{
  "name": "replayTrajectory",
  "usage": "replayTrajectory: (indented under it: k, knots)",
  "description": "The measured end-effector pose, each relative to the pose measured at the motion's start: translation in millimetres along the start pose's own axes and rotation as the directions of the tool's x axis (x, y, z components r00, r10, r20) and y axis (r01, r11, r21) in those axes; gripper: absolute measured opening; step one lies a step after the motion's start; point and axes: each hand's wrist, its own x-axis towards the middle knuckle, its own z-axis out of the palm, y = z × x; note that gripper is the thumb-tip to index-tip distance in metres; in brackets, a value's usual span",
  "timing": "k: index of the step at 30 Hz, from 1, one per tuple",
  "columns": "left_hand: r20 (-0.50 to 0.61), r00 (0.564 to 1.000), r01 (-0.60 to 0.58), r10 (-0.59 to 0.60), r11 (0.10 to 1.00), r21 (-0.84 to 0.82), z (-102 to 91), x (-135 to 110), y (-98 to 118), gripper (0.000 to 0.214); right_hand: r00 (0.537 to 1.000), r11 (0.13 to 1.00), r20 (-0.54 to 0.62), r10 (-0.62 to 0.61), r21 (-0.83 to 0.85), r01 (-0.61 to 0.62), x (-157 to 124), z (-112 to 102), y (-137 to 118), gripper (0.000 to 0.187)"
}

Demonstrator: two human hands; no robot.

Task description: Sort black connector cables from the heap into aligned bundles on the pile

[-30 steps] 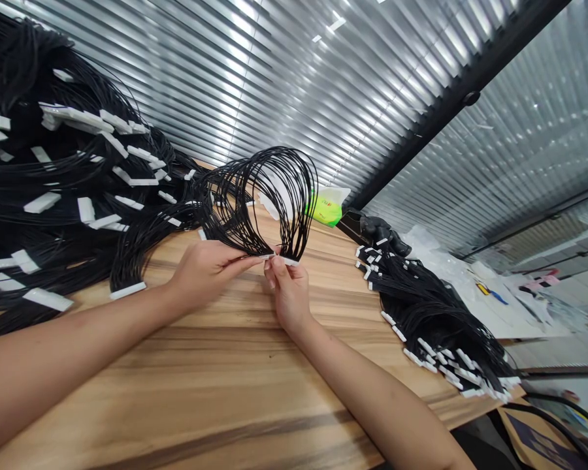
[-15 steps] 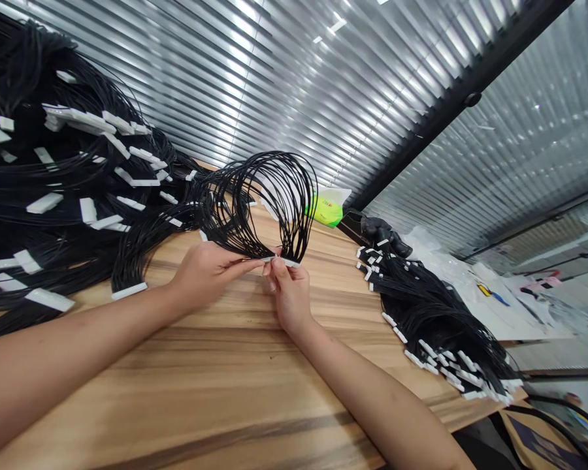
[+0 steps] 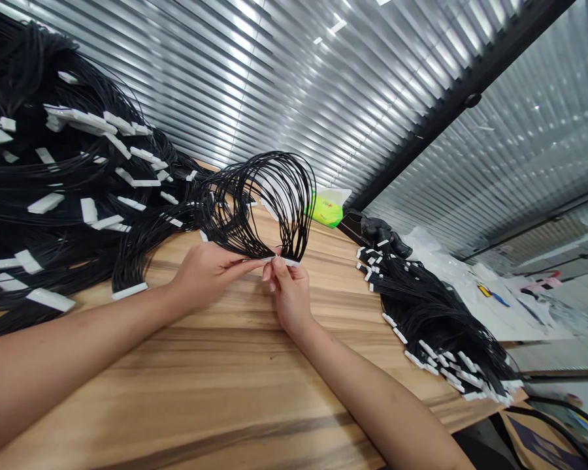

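Note:
A looped black wire harness (image 3: 298, 196) rises in an arch over the wooden table, its white connector ends brought close together at the bottom. My left hand (image 3: 208, 271) pinches one end, with fingers stretched along the wires and connector. My right hand (image 3: 291, 287) grips the white connector (image 3: 291, 262) at the other end between thumb and fingers. The fingertips of both hands meet here, and they partly hide the connectors. Left of my hands, another harness end with a white connector (image 3: 130, 291) rests on the table (image 3: 215, 391).
A large heap of black harnesses (image 3: 53, 170) fills the left side. A second pile (image 3: 436, 313) lies along the right edge. Behind the loop are a green-and-white packet (image 3: 326, 209) and a black object (image 3: 385, 235). Farther right, a white table (image 3: 514, 320) holds plastic bags and a yellow-and-blue tool (image 3: 492, 295).
Almost nothing differs. The wire loop has shifted very slightly, and both hands keep their pinch at the same place.

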Motion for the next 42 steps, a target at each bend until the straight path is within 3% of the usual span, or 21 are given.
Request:
replayTrajectory:
  k: [13, 20, 42]
  knots:
    - [-0.035, 0.998, -0.052, 0.054, 0.997, 0.055, -3.8, 3.3, 7.0, 0.042, 1.0, 1.0, 0.027, 0.009, 0.029, -0.01, 0.4, 0.1, -1.1, 0.021]
    - [-0.003, 1.0, -0.022, 0.022, 0.999, 0.038, -2.8, 2.9, 6.1, 0.044, 0.998, 0.998, -0.031, 0.053, -0.011, -0.054, 0.6, 3.1, -4.2, 0.029]
    - [0.005, 1.0, 0.016, -0.016, 1.0, 0.023, -0.3, 0.8, 4.4, 0.043, 0.994, 0.996, -0.054, 0.09, -0.002, -0.09, -0.4, 4.2, -5.3, 0.031]
